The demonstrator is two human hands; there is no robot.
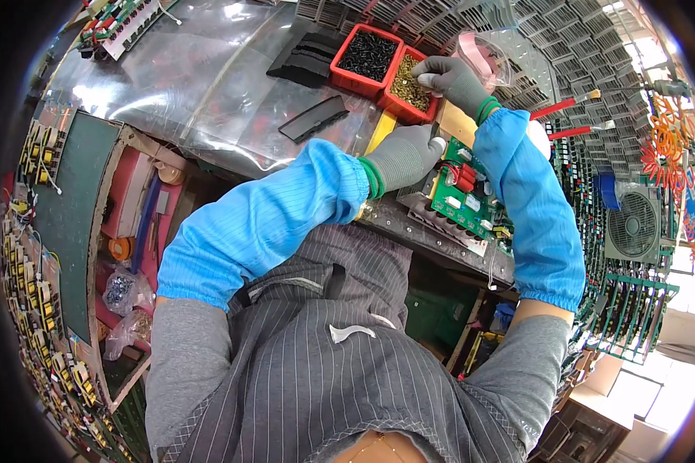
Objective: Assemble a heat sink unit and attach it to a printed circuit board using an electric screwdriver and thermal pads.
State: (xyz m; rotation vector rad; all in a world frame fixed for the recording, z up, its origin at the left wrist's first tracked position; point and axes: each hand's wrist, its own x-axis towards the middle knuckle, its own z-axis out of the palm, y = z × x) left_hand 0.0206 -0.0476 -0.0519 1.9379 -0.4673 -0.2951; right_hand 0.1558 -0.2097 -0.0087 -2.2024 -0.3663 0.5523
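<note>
A green circuit board (459, 202) with red and white components lies at the table's front edge, on a metal piece. My left hand (405, 158), in a grey glove, is at the board's upper left corner. Its fingers are curled with the thumb tip by the board; what they grip is hidden. Above, my right hand (452, 81), gloved too, reaches over a red bin of small brass-coloured parts (409, 85). Thumb and fingers there are pinched together, and anything between them is too small to name. Beside that bin stands another red bin (363, 86) with black parts.
Black plastic pieces (314, 119) lie on the clear sheet (232, 85) at left. Two red-handled brushes (571, 131) and a clear round tub (483, 58) are at right. Stacked grey metal parts line the back. A shelf (135, 231) holds bags, and a fan (633, 224) stands far right.
</note>
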